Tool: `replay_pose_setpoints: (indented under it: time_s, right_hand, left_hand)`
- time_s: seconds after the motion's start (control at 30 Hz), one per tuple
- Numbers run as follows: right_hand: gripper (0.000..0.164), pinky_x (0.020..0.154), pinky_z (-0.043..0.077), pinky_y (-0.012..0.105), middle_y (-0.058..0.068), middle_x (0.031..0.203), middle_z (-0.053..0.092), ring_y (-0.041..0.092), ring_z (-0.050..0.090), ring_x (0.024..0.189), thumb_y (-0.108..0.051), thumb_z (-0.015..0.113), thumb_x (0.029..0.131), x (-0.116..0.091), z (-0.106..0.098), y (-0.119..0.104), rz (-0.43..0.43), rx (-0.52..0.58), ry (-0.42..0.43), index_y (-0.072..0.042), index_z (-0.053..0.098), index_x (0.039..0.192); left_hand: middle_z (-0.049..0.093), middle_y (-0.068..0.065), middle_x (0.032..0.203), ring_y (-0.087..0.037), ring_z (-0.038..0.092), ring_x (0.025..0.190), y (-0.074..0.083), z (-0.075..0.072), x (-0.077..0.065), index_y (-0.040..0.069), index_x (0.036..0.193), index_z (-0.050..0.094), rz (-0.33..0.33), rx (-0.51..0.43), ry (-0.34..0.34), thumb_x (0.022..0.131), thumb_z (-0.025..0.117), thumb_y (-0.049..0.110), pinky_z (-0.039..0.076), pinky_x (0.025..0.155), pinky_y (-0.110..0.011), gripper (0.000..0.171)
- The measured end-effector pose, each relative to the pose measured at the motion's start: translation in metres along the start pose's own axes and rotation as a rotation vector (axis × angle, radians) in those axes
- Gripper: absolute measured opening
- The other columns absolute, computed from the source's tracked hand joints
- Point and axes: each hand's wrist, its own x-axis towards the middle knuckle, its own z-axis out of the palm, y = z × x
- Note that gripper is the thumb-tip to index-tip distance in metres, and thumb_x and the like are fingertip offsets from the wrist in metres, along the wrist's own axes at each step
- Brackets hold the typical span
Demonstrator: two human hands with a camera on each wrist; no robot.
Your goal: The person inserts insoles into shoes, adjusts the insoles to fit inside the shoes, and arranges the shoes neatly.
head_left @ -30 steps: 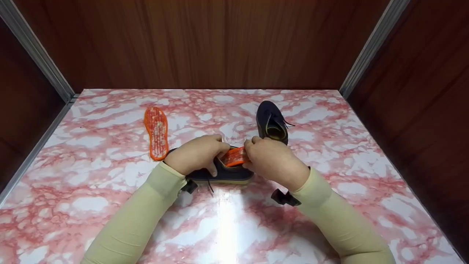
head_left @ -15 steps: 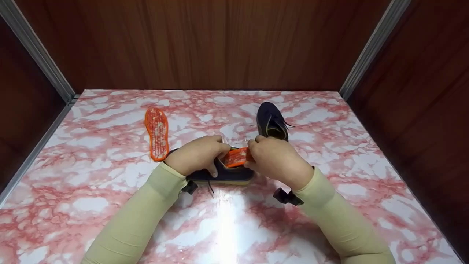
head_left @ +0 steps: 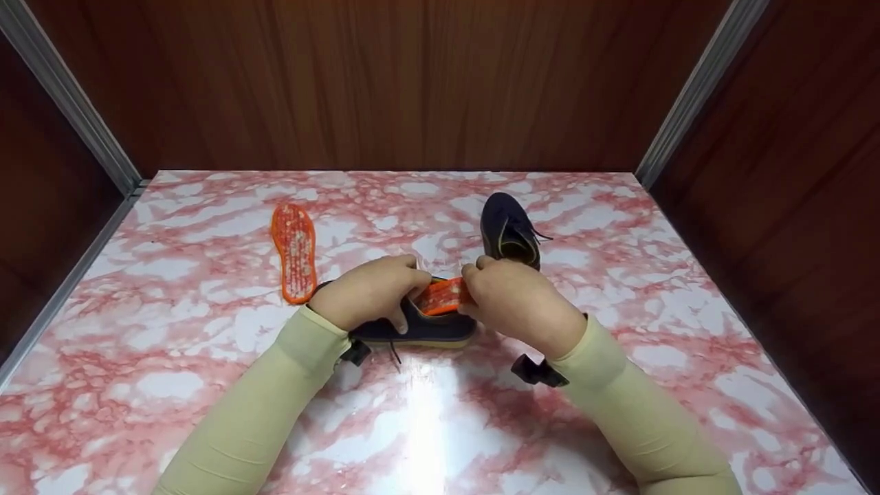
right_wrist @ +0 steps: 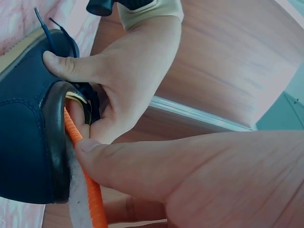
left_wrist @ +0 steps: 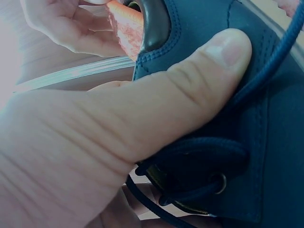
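Observation:
A dark navy lace-up shoe [head_left: 412, 333] lies sideways in front of me, toe to the left. My left hand [head_left: 368, 292] grips it over the lacing, thumb pressed on the near side. In the left wrist view the thumb [left_wrist: 190, 90] lies across the navy upper beside the lace [left_wrist: 199, 187]. An orange-edged insole [head_left: 442, 295] sticks out of the shoe's opening, its front part hidden inside. My right hand [head_left: 519, 299] pinches its heel end. The right wrist view shows the thumb [right_wrist: 123, 161] on the orange edge of the insole [right_wrist: 92, 194], close to the shoe's heel collar [right_wrist: 57, 142].
A second orange insole [head_left: 295, 251] lies flat at the left, just beyond the shoe's toe. The other navy shoe [head_left: 505, 223] stands behind my right hand, toe pointing away. Dark wood panels [head_left: 412, 82] wall in the pink-and-white marbled table [head_left: 172, 323].
My right hand has shifted slightly right with the insole's heel end, then a little back left. The left hand and the shoe stay in place.

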Motion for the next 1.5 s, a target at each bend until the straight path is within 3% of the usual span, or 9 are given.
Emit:
replay_pose_setpoints:
  time_s: [0.8, 1.2, 1.5]
  right_hand:
    - [0.042, 0.072, 0.064, 0.049, 0.013, 0.094, 0.071, 0.032, 0.073, 0.079, -0.038, 0.079, 0.101, 0.0, 0.0057, -0.0038, -0.025, -0.041, 0.041, 0.001, 0.071, 0.116]
    - [0.045, 0.078, 0.063, 0.051, 0.016, 0.095, 0.071, 0.036, 0.074, 0.084, -0.036, 0.082, 0.099, 0.0027, 0.0096, -0.0048, -0.046, -0.011, 0.053, 0.004, 0.069, 0.116]
    - [0.041, 0.072, 0.063, 0.051, 0.015, 0.095, 0.072, 0.034, 0.073, 0.082, -0.036, 0.082, 0.098, 0.0007, 0.0076, -0.0042, -0.034, 0.004, 0.053, 0.001, 0.07, 0.113]
  left_hand:
    - [0.065, -0.009, 0.104, -0.026, 0.066, 0.091, -0.0007, 0.0012, 0.0, 0.013, 0.095, 0.067, 0.017, -0.001, 0.022, 0.063, 0.104, 0.013, 0.058, 0.084, -0.043, 0.049]
    - [0.066, -0.008, 0.106, -0.026, 0.067, 0.093, 0.0002, 0.0006, -0.0004, 0.014, 0.096, 0.067, 0.007, 0.002, 0.007, 0.065, 0.104, 0.015, 0.059, 0.086, -0.043, 0.048]
    - [0.066, -0.008, 0.106, -0.026, 0.067, 0.093, 0.0006, 0.0003, -0.0005, 0.014, 0.096, 0.067, -0.003, 0.001, 0.001, 0.064, 0.104, 0.016, 0.059, 0.086, -0.043, 0.049]
